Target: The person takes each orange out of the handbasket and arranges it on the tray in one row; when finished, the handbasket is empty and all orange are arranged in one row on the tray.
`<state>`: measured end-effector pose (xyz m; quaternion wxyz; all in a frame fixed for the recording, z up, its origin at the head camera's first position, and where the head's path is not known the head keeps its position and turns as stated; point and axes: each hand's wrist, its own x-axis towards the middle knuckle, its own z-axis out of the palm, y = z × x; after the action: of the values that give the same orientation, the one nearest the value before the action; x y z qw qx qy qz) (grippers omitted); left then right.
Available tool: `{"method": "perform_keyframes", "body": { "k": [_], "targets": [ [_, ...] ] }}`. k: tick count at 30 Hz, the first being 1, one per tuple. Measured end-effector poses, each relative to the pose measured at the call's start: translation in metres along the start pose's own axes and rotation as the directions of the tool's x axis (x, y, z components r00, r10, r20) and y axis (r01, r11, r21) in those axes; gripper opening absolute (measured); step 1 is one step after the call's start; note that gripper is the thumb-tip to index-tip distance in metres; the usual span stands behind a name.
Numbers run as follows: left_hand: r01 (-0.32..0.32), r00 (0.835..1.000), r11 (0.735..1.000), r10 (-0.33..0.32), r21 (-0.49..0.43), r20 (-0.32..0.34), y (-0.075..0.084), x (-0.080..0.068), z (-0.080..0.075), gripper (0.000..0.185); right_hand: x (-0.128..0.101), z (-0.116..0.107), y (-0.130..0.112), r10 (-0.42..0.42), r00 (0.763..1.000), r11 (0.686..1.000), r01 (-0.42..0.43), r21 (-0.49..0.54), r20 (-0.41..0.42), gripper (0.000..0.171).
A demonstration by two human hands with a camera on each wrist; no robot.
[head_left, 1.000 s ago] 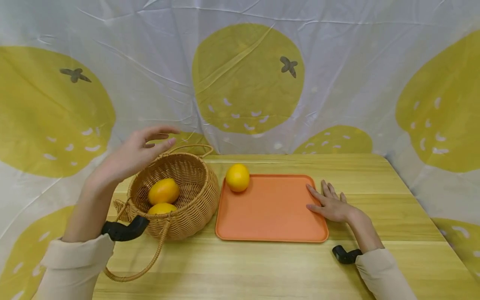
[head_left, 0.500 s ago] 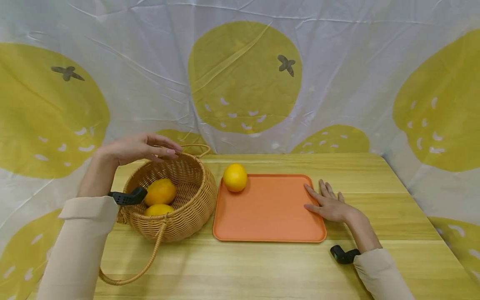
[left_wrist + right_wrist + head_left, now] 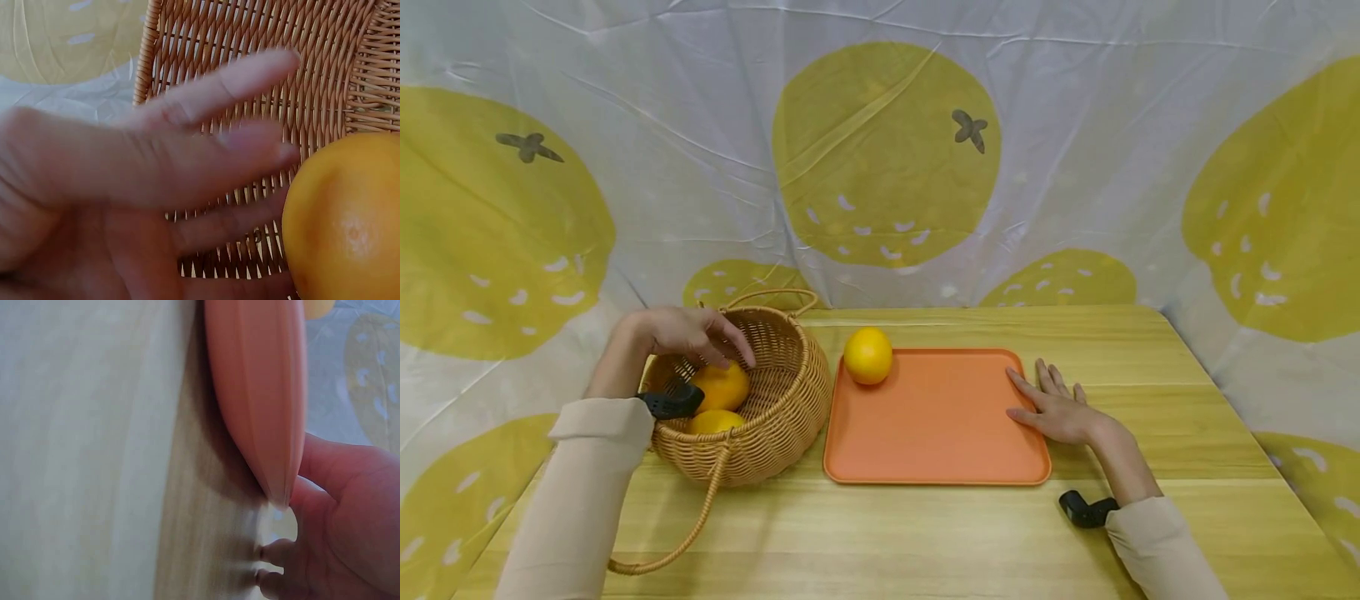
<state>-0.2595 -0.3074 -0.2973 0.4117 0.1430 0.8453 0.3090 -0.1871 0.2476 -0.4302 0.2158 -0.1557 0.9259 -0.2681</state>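
**Left hand inside the basket**

The left hand (image 3: 688,333) is held open, fingers loosely spread, just above an orange (image 3: 721,386) lying in the wicker basket (image 3: 782,400); nothing is gripped. The right hand (image 3: 1058,408) is laid flat on the orange tray (image 3: 936,425), where another orange (image 3: 868,355) sits.

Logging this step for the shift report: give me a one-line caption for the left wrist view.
Left hand, fingers spread, reaches into the woven wicker basket beside a round orange fruit.
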Motion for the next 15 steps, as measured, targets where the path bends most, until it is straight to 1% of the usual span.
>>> {"method": "perform_keyframes", "body": {
  "k": [1, 4, 7, 8, 13, 15],
  "targets": [
    [0.015, 1.000, 1.000, -0.015, 0.006, 0.004, 0.000, 0.001, 0.000, 0.032, 0.000, 0.000, 0.000, 0.000, 1.000, 1.000, 0.000, 0.002, 0.000, 0.080],
    [0.040, 0.999, 0.997, -0.040, 0.065, 0.004, -0.001, 0.003, 0.000, 0.034, 0.000, 0.000, 0.000, -0.001, 1.000, 1.000, 0.001, 0.008, -0.004, 0.080],
    [0.031, 0.999, 0.990, -0.032, 0.139, 0.002, 0.000, 0.005, 0.001, 0.036, -0.001, 0.001, 0.000, -0.004, 1.000, 1.000, 0.004, 0.015, -0.008, 0.079],
    [0.029, 1.000, 0.988, -0.030, 0.150, 0.005, 0.000, 0.006, 0.002, 0.036, 0.000, 0.001, 0.000, -0.005, 1.000, 1.000, 0.005, 0.014, -0.008, 0.079],
    [0.048, 0.998, 0.991, -0.053, 0.125, 0.031, -0.003, 0.012, 0.004, 0.034, 0.001, 0.001, 0.001, -0.011, 1.000, 1.000, 0.012, 0.013, -0.010, 0.079],
    [0.060, 0.997, 0.993, -0.065, 0.100, 0.043, -0.005, 0.013, 0.004, 0.032, 0.001, 0.002, 0.002, -0.011, 1.000, 1.000, 0.011, 0.013, -0.009, 0.079]
  ]
}}
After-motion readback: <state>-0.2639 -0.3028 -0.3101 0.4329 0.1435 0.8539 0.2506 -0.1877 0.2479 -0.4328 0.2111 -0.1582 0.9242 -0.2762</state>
